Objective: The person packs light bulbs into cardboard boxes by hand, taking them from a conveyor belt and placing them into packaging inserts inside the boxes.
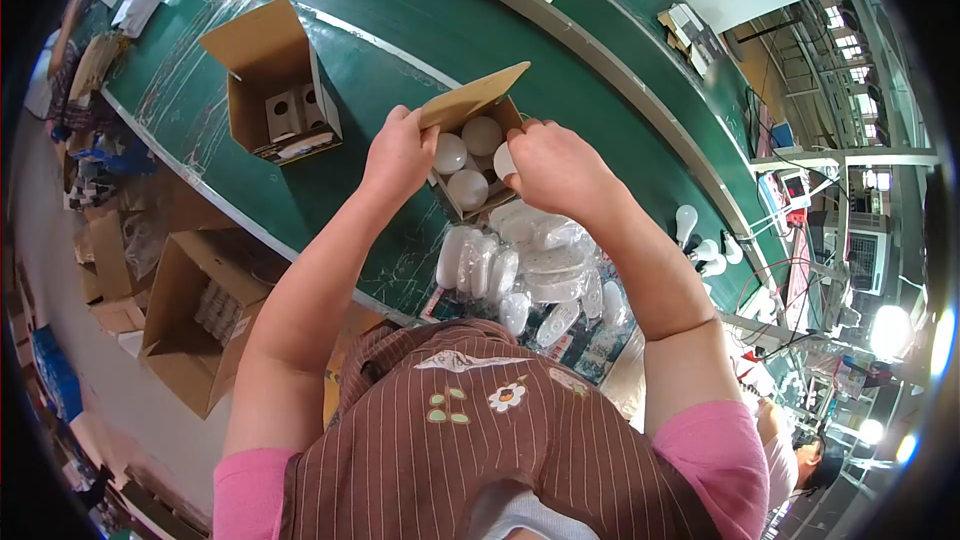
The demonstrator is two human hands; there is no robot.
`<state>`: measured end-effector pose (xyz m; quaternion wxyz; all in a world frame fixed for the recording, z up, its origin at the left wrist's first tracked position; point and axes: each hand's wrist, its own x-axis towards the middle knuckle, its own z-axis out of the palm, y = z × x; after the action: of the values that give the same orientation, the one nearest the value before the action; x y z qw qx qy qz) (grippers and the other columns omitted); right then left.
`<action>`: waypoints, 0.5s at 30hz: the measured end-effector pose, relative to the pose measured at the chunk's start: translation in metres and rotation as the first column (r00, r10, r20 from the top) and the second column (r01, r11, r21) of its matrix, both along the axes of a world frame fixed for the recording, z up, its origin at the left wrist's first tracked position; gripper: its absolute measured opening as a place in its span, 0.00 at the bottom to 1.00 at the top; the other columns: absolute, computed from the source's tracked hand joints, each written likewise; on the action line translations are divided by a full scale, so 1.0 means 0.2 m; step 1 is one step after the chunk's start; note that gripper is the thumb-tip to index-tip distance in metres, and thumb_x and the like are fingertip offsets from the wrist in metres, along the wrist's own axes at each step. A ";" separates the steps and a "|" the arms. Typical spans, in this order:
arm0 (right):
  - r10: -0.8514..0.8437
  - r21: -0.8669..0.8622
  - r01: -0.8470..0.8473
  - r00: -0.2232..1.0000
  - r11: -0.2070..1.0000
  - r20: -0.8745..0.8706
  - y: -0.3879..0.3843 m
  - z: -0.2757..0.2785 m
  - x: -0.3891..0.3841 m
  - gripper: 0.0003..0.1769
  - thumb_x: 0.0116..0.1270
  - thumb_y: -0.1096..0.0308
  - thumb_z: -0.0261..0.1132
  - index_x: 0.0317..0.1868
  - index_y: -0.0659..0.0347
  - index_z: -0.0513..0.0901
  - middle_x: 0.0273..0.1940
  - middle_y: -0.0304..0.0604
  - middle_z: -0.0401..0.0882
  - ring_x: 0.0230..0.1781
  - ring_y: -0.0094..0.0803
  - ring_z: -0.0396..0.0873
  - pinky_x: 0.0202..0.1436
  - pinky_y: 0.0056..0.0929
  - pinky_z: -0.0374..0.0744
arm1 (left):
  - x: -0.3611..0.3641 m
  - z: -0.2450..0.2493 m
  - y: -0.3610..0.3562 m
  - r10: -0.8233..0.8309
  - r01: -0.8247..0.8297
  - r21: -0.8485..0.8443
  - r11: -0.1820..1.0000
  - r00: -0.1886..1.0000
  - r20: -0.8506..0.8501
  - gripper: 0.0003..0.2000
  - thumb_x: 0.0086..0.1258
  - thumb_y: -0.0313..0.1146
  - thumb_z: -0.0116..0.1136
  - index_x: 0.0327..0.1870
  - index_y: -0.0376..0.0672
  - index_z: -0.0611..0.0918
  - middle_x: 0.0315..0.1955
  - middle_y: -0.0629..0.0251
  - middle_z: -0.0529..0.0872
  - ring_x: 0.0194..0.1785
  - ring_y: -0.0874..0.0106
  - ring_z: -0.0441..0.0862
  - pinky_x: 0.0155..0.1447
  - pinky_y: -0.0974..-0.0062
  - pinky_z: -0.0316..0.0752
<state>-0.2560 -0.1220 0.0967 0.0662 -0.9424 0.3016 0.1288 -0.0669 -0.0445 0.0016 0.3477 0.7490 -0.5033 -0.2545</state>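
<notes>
A small cardboard box (457,192) stands open on the green table, with several round white bulbs (467,190) inside. My left hand (397,152) pinches the box's raised flap (476,97) at its left end. At the box's right side, my right hand (556,166) is closed around a white bulb (503,161), partly hidden by the fingers. Several white items in clear plastic (545,265) lie on the table just in front of the box, near my apron.
Another open box (270,90) with a white insert stands at the left. Loose bulbs (686,223) lie at the right. A large carton (205,315) is below the table's left edge (215,198). Another person (806,462) is at the lower right.
</notes>
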 end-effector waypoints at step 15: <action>0.127 0.104 -0.096 0.929 0.990 -0.348 -0.04 -0.36 0.10 0.12 0.54 0.68 0.71 0.40 0.61 0.88 0.46 0.53 0.87 0.49 0.45 0.85 0.52 0.39 0.83 | 0.01 -0.07 -0.02 -0.013 0.017 -0.059 0.998 0.998 0.059 0.13 0.74 0.38 0.51 0.47 0.36 0.81 0.43 0.47 0.80 0.47 0.44 0.79 0.52 0.52 0.75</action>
<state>-0.2357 -0.1295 0.0255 0.0433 -0.9157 0.2488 0.3125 -0.0642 -0.0483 -0.0133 0.3530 0.7417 -0.5263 -0.2198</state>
